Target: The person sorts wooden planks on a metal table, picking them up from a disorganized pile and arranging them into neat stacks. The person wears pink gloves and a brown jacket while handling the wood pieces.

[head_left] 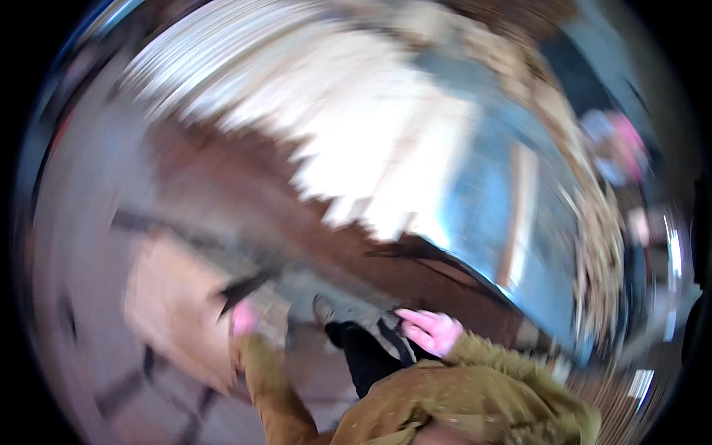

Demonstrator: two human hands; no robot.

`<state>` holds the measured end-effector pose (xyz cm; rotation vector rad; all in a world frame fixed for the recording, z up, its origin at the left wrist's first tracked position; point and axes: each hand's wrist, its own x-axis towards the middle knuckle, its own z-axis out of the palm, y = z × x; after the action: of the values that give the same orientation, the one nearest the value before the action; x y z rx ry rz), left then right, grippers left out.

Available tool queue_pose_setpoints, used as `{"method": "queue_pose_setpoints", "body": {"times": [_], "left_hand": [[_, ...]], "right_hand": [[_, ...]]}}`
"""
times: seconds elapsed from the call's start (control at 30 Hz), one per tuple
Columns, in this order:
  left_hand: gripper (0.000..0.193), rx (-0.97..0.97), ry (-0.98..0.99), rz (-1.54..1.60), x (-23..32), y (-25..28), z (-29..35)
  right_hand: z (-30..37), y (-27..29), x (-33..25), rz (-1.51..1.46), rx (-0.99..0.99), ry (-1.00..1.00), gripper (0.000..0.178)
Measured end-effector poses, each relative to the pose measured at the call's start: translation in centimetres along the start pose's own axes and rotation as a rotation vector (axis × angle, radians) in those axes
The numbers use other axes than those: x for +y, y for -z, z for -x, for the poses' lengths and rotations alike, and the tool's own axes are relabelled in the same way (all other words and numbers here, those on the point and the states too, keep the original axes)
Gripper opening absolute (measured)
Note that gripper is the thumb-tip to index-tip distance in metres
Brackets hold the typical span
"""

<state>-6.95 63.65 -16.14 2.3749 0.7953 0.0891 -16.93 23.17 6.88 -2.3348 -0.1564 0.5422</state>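
Observation:
Motion blur smears much of the head view. My left hand [243, 317], low and left of my legs, is over the edge of a light brown box-like thing [174, 304]. A dark, pointed, flat piece [243, 291] juts up beside that hand; whether I grip it is too blurred to tell. My right hand [432, 332] is in front of my body with its fingers stretched out to the left. Something small and dark [397, 320] shows at its fingertips, too smeared to name. Ahead of me, many pale wooden strips [371, 126] lie side by side on a table.
A shiny metal tabletop [482, 222] carries the strips, with one separate strip [518, 215] on its right part. Stacked wood [601, 245] lines the far right side. Beyond it is a blurred pink and white shape [623, 148]. Paved floor [81, 245] extends at left.

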Motion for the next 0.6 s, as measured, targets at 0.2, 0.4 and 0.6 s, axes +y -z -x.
{"method": "queue_pose_setpoints", "body": {"times": [0.2,0.4,0.6], "left_hand": [[0.045,-0.376,-0.194,0.441,12.5,-0.5,17.9],[0.043,-0.908,-0.231,0.540,23.3,-2.5,34.2],[0.042,-1.258,-0.625,0.487,41.9,-11.3,54.3]], "right_hand": [[11.8,7.1,9.4,0.123,0.450,-0.481,0.047],[30.6,11.4,28.6,0.253,0.618,-0.954,0.054],[49.9,20.4,50.0,0.100,1.034,-1.411,0.054]]}}
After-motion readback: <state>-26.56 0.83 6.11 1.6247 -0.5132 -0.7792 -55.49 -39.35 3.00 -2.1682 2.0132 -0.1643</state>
